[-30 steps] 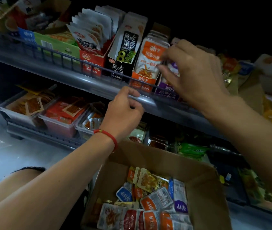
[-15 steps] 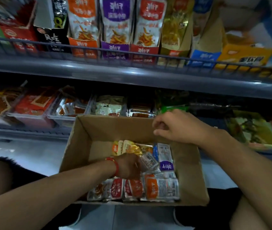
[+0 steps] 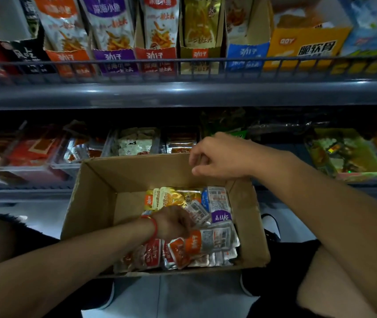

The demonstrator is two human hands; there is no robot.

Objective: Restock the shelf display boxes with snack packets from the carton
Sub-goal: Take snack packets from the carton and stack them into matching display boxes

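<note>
Plenty of snack packets were left in the carton, mostly piled toward its right and near side, with bare cardboard showing on the left, so I'd guess the job was somewhere in the middle. Up on the shelf, the display boxes behind the wire rail looked pretty full, orange, purple, red and gold all standing upright, though the blue box seemed lower. Can't say how deep any of them went.

Left hand was down inside the carton, knuckles up, fingers curled into the pile. It looked closed around a packet or two, but the fingertips were buried, so honestly couldn't tell. Right hand hovered over the carton's far rim, loosely curled, nothing in it.
</note>
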